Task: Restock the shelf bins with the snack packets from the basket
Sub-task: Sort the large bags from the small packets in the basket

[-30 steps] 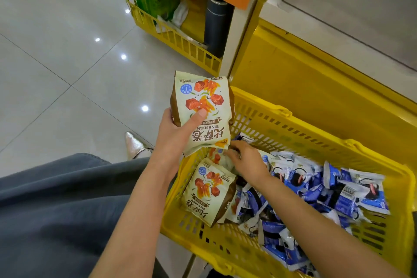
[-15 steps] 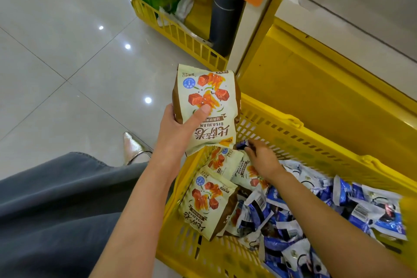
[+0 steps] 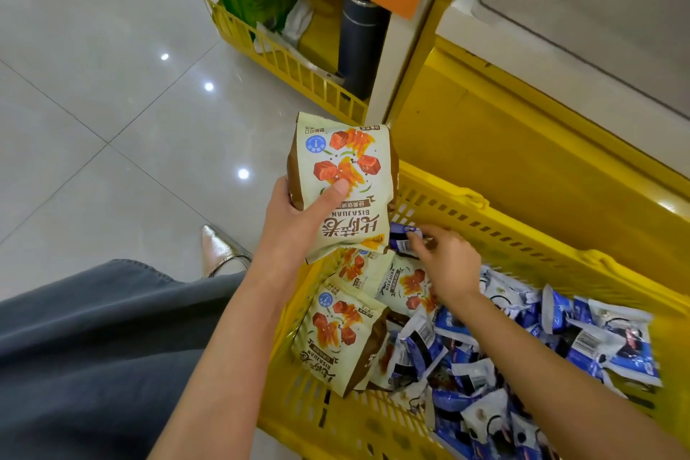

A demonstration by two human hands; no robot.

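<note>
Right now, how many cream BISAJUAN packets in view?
4. Held packet in the left hand; three in the basket's left end: front packet, middle packet below the held one, third packet partly under the right hand, which pinches a blue packet. More may be hidden.

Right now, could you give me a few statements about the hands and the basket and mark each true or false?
1. The left hand grips a cream snack packet. True.
2. The right hand is outside the yellow basket. False: it reaches inside, fingers at a small blue packet.
3. Everything in the basket is one kind. False: cream packets and many blue packets lie there.
4. The gripped packet's print reads upside down to the camera. True.
</note>
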